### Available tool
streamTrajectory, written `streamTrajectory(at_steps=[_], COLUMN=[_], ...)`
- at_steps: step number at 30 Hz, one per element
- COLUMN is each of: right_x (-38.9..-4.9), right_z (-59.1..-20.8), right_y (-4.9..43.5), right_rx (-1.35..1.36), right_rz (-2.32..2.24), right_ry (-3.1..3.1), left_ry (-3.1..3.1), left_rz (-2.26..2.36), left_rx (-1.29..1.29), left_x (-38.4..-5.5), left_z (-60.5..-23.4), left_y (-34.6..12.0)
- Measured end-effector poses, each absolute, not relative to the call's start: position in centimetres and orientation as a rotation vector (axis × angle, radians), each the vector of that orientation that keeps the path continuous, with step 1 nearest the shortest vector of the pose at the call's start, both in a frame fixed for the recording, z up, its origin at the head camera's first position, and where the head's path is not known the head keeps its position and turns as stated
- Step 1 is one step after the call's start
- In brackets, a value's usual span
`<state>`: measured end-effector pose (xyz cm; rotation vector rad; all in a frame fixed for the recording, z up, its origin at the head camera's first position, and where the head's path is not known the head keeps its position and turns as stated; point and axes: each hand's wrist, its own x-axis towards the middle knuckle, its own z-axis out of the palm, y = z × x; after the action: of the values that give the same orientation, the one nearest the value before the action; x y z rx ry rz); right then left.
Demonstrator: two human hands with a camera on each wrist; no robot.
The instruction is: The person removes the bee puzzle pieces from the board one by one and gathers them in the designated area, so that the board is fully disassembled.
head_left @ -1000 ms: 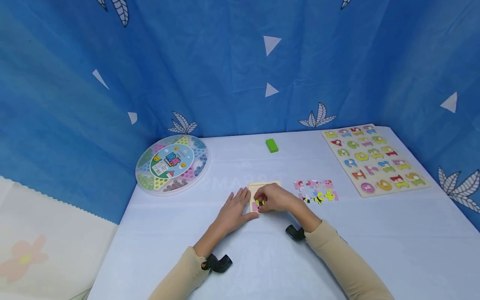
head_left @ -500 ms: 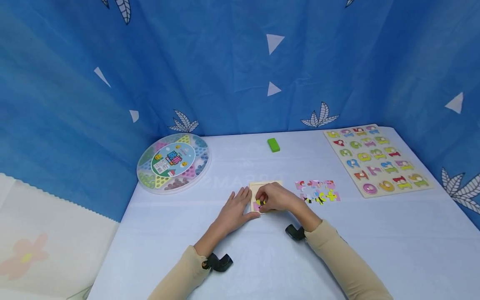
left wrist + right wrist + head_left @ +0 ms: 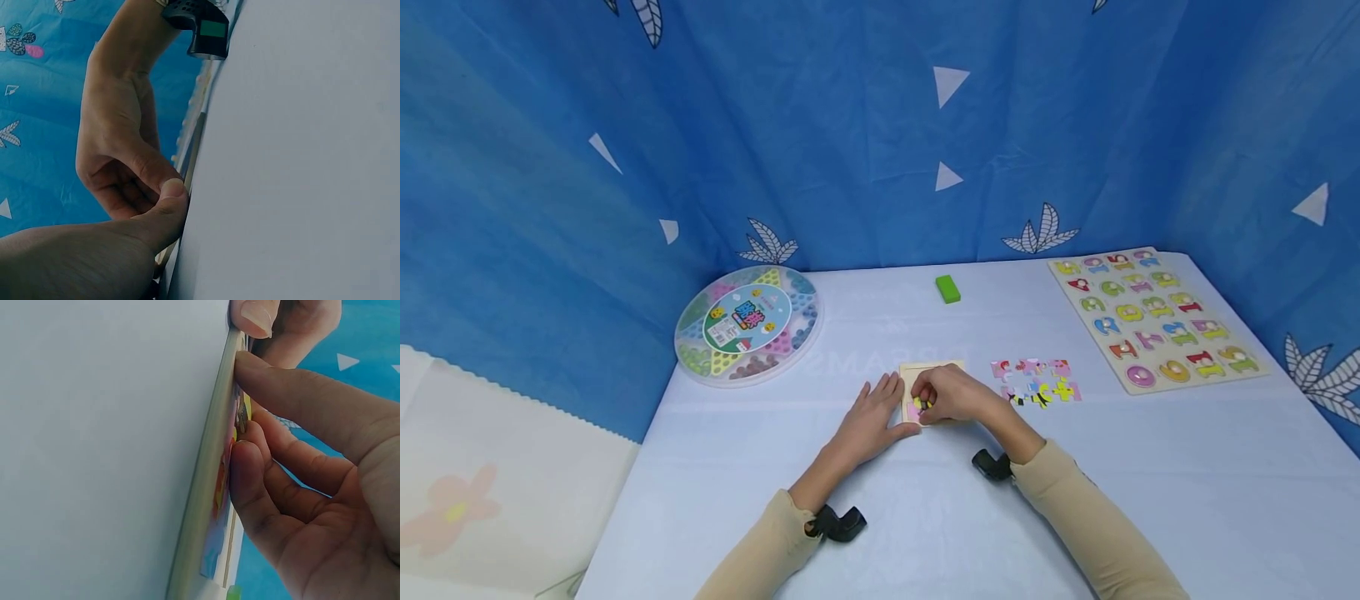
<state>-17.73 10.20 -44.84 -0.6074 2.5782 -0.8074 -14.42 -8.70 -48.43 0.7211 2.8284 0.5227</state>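
A small wooden puzzle tray [image 3: 932,365] lies on the white table between both hands. My left hand [image 3: 868,421] rests along its left side, fingers extended, with the thumb by the near edge. Over the tray, my right hand [image 3: 952,396] pinches a yellow-and-black puzzle piece [image 3: 247,407] near the bottom left corner. Pink shows beside that piece. In the right wrist view, the tray's pale edge [image 3: 203,487] runs past my thumb and fingertips, and coloured pieces lie inside it. The right hand hides much of the tray's interior in the head view.
Several loose jigsaw pieces [image 3: 1063,389] lie just right of the tray. A green block [image 3: 948,289] sits farther back. At the back left is a round Chinese checkers box [image 3: 747,321]; at the right, a wooden number board [image 3: 1120,327]. Blue curtain [image 3: 850,125] borders the table.
The view has shifted slightly. Both hands keep nearly the same place at the tray, and the right hand still pinches the yellow-and-black piece.
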Motion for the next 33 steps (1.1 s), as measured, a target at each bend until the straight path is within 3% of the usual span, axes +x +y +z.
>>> streamTrajectory(at_steps=[33], right_x=[-17.78], right_z=[-44.92], right_y=[10.93], right_rx=[-0.802], right_rz=[-0.817], right_ry=[2.565], left_ry=[2.806], left_rz=[0.495], left_rx=[0.742], left_x=[-14.54], left_z=[-48.26], left_y=[-8.89])
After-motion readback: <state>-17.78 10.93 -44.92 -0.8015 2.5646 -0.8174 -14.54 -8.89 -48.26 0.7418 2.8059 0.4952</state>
